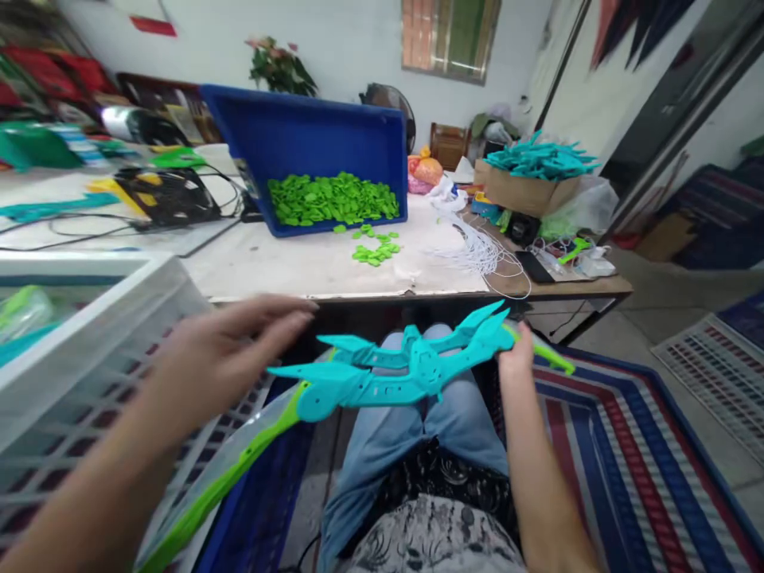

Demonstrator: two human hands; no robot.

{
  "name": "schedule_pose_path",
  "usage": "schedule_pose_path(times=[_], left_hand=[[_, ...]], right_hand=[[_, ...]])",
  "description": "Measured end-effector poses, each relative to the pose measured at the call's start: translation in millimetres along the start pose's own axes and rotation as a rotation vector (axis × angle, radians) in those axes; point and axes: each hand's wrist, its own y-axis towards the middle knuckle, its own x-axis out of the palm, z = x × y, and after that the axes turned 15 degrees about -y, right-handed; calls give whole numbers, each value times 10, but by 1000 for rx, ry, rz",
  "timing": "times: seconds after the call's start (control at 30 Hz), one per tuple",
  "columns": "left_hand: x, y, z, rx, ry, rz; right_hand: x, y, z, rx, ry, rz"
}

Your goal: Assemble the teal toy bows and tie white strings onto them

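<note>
A teal plastic toy bow (406, 368) with lime green limbs lies across above my lap. My right hand (518, 354) is closed around its right end, near the green tip (552, 358). Over the bow's left part hovers my left hand (232, 350), fingers stretched out, not gripping it. The left green limb (239, 469) slants down past a white slatted crate (89, 374).
On the table (310, 263) a tilted blue bin (322, 159) holds many green plastic pieces, with several spilled (375, 248) in front. A cardboard box of teal parts (531, 179) stands at the right beside white strings (477, 247). Striped mat (626, 446) covers the floor.
</note>
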Motion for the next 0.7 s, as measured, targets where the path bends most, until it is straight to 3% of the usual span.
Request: schedule_pose_path(times=[0.1, 0.27, 0.37, 0.43, 0.53, 0.63, 0.67, 0.7], left_hand=[[574, -32, -349, -99, -33, -300], [1527, 21, -1360, -150, 30, -276], [2033, 138, -1849, -68, 43, -371], [2220, 135, -1944, 21, 108, -404], [2323, 54, -1821, 88, 205, -384], [2398, 14, -1665, 73, 228, -309], [2436, 13, -1642, 63, 233, -271], [2480, 14, -1632, 47, 241, -231]], right_hand=[[98, -16, 539, 85, -15, 118], [221, 80, 849, 159, 93, 222], [78, 180, 865, 176, 146, 207], [-218, 71, 878, 209, 104, 170], [-821, -268, 906, 384, -163, 16], [-1335, -503, 858, 552, -591, -281], [-1434, -527, 806, 570, -791, -413], [-1479, -528, 734, 584, -999, -628]])
